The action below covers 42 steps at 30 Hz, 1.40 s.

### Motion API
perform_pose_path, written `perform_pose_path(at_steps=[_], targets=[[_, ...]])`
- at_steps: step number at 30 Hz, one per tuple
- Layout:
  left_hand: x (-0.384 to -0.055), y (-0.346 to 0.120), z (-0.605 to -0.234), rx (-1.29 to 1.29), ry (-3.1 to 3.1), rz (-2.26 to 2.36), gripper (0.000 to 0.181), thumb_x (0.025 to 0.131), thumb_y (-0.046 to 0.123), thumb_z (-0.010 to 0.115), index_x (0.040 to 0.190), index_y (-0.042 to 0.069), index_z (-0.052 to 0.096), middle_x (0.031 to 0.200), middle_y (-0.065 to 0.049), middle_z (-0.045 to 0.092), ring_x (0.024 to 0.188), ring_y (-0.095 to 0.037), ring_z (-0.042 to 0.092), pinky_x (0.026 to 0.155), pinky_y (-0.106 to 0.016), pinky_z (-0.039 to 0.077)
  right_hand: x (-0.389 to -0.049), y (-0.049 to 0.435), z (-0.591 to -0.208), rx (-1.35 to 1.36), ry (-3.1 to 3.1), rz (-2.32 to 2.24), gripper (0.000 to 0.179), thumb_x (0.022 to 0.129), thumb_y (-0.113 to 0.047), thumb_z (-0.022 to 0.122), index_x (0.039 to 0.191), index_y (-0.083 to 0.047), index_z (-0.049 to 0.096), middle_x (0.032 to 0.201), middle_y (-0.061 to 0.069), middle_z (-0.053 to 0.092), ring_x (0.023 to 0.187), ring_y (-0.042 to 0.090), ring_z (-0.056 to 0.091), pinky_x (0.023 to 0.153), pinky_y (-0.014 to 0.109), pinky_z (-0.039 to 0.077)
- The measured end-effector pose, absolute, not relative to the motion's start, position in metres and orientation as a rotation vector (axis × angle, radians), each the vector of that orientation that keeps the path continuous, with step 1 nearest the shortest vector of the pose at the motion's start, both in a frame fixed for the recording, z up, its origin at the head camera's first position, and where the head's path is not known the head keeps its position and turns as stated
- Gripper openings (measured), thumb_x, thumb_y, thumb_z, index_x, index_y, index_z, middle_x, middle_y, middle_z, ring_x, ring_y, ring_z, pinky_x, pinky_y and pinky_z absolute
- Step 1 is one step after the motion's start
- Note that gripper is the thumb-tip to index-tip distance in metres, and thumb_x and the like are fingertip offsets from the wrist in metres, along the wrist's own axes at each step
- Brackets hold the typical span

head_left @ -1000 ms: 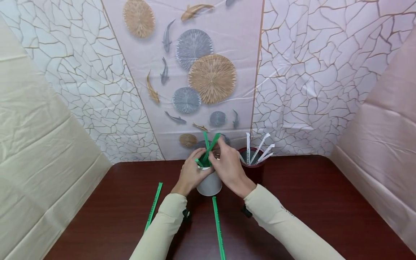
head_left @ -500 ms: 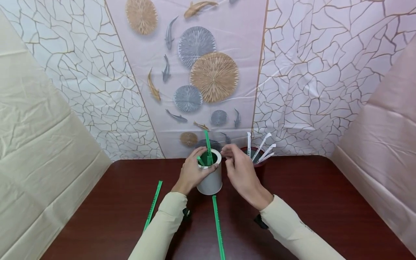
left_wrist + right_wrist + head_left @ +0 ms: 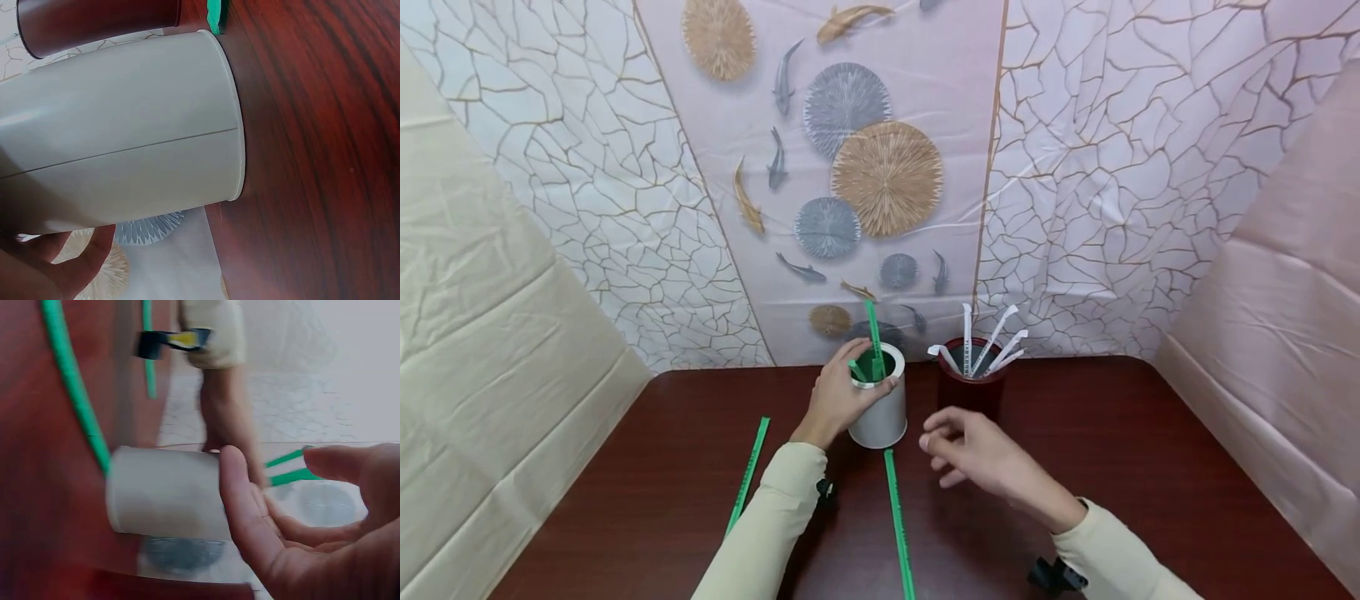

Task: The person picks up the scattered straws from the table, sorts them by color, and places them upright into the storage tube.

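Note:
My left hand [image 3: 835, 398] grips a white can [image 3: 880, 421] near its rim, thumb on the near side and fingers round the left and far side. Green paper-wrapped straws [image 3: 874, 329] stand in the can, one tall and leaning slightly, another low at the left rim. The can is upright on the table, its seam showing in the left wrist view, where part of the hand [image 3: 56, 269] appears. My right hand [image 3: 981, 450] holds nothing and hovers over the table, right of the can, with loosely bent fingers. In the right wrist view its thumb and fingers are apart.
A dark red cup [image 3: 958, 396] holding several white paper-wrapped straws [image 3: 996, 333] stands right of the can. One green straw [image 3: 898, 525] lies in front of the can, another green straw [image 3: 749, 471] to the left beside the sleeve. A patterned cloth [image 3: 1075, 208] hangs behind the table.
My right hand has let go of a green straw in the can, then moved right and back toward me. The left hand has stayed on the can.

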<state>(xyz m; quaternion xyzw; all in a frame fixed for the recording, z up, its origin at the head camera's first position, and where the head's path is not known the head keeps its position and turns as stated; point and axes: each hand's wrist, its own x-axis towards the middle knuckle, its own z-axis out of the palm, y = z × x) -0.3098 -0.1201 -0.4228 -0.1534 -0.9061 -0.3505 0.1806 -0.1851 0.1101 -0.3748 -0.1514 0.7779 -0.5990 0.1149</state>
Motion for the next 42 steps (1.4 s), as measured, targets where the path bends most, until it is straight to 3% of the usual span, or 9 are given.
perform_pose_path(at_steps=[7, 13, 17, 21, 27, 35, 40, 42], targets=[[-0.308, -0.119, -0.423, -0.421, -2.572, -1.023, 0.078, 0.088, 0.061, 0.077, 0.151, 0.02, 0.059, 0.159, 0.002, 0.05, 0.13, -0.03, 0.062, 0.095, -0.057, 0.056, -0.173, 0.094, -0.429, -0.354, 2.108, -1.703, 0.03, 0.1, -0.006, 0.069, 0.12, 0.013, 0.057, 0.099, 0.018, 0.069, 0.072, 0.022, 0.072, 0.063, 0.04, 0.064], [-0.307, -0.119, -0.421, -0.423, -2.57, -1.003, 0.077, 0.088, 0.061, 0.077, 0.151, 0.021, 0.059, 0.159, 0.003, 0.051, 0.128, -0.029, 0.064, 0.092, -0.056, 0.057, -0.175, 0.077, -0.447, -0.345, 2.183, -1.547, 0.027, 0.096, -0.005, 0.074, 0.113, 0.01, 0.06, 0.085, 0.013, 0.071, 0.063, 0.02, 0.07, 0.057, 0.037, 0.062], [-0.307, -0.12, -0.421, -0.424, -2.575, -0.994, 0.077, 0.088, 0.06, 0.077, 0.152, 0.02, 0.059, 0.16, 0.0, 0.05, 0.13, -0.031, 0.062, 0.094, -0.058, 0.056, -0.18, 0.062, -0.449, -0.38, 2.369, -1.346, 0.019, 0.093, -0.009, 0.08, 0.088, 0.003, 0.065, 0.065, 0.01, 0.069, 0.05, 0.019, 0.068, 0.05, 0.034, 0.059], [-0.308, -0.12, -0.421, -0.429, -2.577, -1.001, 0.077, 0.089, 0.059, 0.077, 0.152, 0.019, 0.058, 0.16, 0.0, 0.05, 0.132, -0.03, 0.061, 0.095, -0.058, 0.056, -0.18, 0.049, -0.447, -0.385, 2.534, -1.086, 0.033, 0.093, -0.009, 0.08, 0.066, -0.004, 0.063, 0.049, 0.007, 0.061, 0.041, 0.016, 0.064, 0.05, 0.03, 0.056], [-0.308, -0.119, -0.422, -0.423, -2.564, -1.01, 0.077, 0.088, 0.059, 0.078, 0.151, 0.02, 0.059, 0.159, 0.002, 0.051, 0.131, -0.03, 0.062, 0.094, -0.056, 0.056, -0.18, 0.043, -0.445, -0.423, 2.598, -0.945, 0.034, 0.094, 0.002, 0.071, 0.062, -0.006, 0.064, 0.044, 0.003, 0.058, 0.039, 0.012, 0.061, 0.046, 0.029, 0.053], [-0.309, -0.119, -0.423, -0.409, -2.566, -1.008, 0.076, 0.088, 0.059, 0.078, 0.15, 0.021, 0.06, 0.158, 0.003, 0.051, 0.131, -0.03, 0.062, 0.095, -0.057, 0.056, -0.179, 0.046, -0.449, -0.472, 2.668, -0.928, 0.04, 0.085, -0.001, 0.073, 0.05, -0.011, 0.058, 0.037, -0.003, 0.05, 0.032, 0.009, 0.052, 0.046, 0.026, 0.048], [-0.309, -0.119, -0.422, -0.402, -2.569, -1.012, 0.076, 0.087, 0.06, 0.078, 0.15, 0.021, 0.06, 0.158, 0.003, 0.052, 0.131, -0.029, 0.062, 0.094, -0.056, 0.056, -0.179, 0.057, -0.45, -0.458, 2.648, -1.011, 0.04, 0.085, -0.001, 0.072, 0.05, -0.013, 0.055, 0.039, -0.003, 0.049, 0.033, 0.01, 0.052, 0.047, 0.027, 0.047], [-0.309, -0.118, -0.422, -0.404, -2.568, -1.01, 0.076, 0.087, 0.061, 0.078, 0.15, 0.021, 0.061, 0.158, 0.003, 0.052, 0.13, -0.029, 0.063, 0.094, -0.056, 0.056, -0.177, 0.064, -0.449, -0.46, 2.656, -1.066, 0.034, 0.086, 0.001, 0.072, 0.057, -0.011, 0.058, 0.045, -0.002, 0.053, 0.035, 0.009, 0.054, 0.046, 0.027, 0.049]])
